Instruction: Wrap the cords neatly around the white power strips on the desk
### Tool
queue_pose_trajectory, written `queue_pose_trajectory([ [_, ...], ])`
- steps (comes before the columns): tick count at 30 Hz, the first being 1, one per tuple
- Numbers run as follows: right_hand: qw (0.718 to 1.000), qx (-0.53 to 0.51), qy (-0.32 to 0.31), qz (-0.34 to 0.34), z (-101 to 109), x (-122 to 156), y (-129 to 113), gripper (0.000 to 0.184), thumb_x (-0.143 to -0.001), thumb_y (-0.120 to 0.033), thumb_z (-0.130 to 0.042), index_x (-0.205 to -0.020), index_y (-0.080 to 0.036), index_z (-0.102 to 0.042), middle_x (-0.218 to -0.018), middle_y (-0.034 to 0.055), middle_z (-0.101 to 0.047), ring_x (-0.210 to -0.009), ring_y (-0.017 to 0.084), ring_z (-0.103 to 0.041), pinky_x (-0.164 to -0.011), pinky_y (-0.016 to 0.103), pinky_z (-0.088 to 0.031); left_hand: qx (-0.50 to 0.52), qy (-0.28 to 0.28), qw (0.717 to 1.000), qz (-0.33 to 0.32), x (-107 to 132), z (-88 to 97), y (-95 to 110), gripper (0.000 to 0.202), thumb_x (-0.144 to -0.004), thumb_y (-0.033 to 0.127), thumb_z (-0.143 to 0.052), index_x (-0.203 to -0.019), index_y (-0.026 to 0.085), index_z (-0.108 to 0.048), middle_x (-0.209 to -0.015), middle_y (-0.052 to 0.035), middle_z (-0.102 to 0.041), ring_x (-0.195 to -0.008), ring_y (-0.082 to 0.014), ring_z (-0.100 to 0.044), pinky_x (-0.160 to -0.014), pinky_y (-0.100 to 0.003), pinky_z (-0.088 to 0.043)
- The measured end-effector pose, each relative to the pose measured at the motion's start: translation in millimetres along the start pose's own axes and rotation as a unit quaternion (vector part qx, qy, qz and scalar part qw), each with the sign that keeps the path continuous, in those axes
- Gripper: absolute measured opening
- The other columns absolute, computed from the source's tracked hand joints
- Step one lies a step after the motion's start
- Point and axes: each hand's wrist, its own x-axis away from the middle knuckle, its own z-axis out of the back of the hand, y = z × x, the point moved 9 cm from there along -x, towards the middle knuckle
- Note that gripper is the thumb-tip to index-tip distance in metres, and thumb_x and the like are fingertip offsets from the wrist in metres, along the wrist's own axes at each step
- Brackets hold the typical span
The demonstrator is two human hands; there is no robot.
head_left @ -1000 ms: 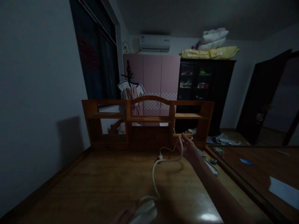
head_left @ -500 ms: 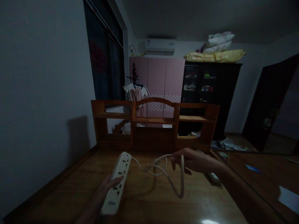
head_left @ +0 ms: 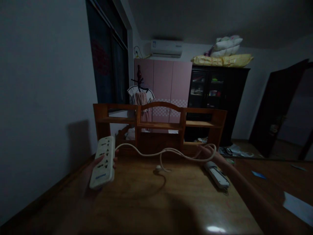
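Note:
My left hand [head_left: 95, 166] is closed round a white power strip [head_left: 104, 160], thumb across its socket face and fingertips showing at its right edge. The strip is tilted up above the desk. From its far end a white cord [head_left: 146, 154] runs through the air to my right hand [head_left: 205, 153], which is closed on a loop of it; the fingers there are partly blurred. A loose end of the cord hangs in the middle, with the plug [head_left: 158, 168] low over the desktop. A second white power strip [head_left: 217, 176], its cord bundled at one end, lies on the desk below my right hand.
The wooden desk [head_left: 137, 209] carries a low open shelf [head_left: 158, 125] along its back edge. A wall [head_left: 44, 130] borders it on the left. To the right, a lower brown surface holds a blue card [head_left: 258, 175] and white paper [head_left: 298, 207].
My left hand has lifted the power strip up and to the left. My right hand has moved right and up with the cord, stretching it out. The second strip is now more visible.

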Motion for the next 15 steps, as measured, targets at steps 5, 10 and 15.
queue_pose_trajectory([
  [5, 0.968, -0.251, -0.018, 0.017, -8.7, -15.4, -8.4, 0.024, -0.085, -0.037, -0.054, -0.094, -0.017, -0.063, -0.089, 0.01, -0.072, -0.086, 0.019, -0.068, -0.078, 0.029, -0.054, -0.093, -0.02, 0.987, -0.126, 3.3, -38.7, 45.7, 0.049, -0.082, 0.02, -0.056, -0.13, 0.016, -0.049, -0.111, -0.0108, -0.066, -0.074, -0.0196, -0.068, -0.059, -0.03, -0.059],
  [10, 0.888, -0.429, -0.059, 0.155, -18.1, -0.1, -73.4, 0.041, -0.077, -0.019, -0.06, -0.118, -0.024, -0.053, -0.118, 0.0064, -0.064, -0.119, 0.018, -0.053, -0.103, 0.035, -0.04, -0.108, -0.015, 0.981, -0.158, 1.5, -64.6, 61.2, 0.05, -0.082, 0.025, -0.058, -0.131, 0.015, -0.049, -0.114, -0.0118, -0.065, -0.076, -0.0185, -0.068, -0.061, -0.028, -0.059],
  [15, 0.876, -0.443, -0.109, 0.158, -23.0, 10.9, -111.5, 0.034, -0.084, -0.042, -0.044, -0.11, -0.024, -0.054, -0.123, 0.0098, -0.061, -0.121, 0.024, -0.051, -0.101, 0.047, -0.039, -0.148, -0.028, 0.972, -0.178, 5.2, -78.2, 63.1, 0.055, -0.082, 0.028, -0.059, -0.133, 0.012, -0.046, -0.113, -0.0103, -0.065, -0.078, -0.0181, -0.066, -0.062, -0.026, -0.058],
])
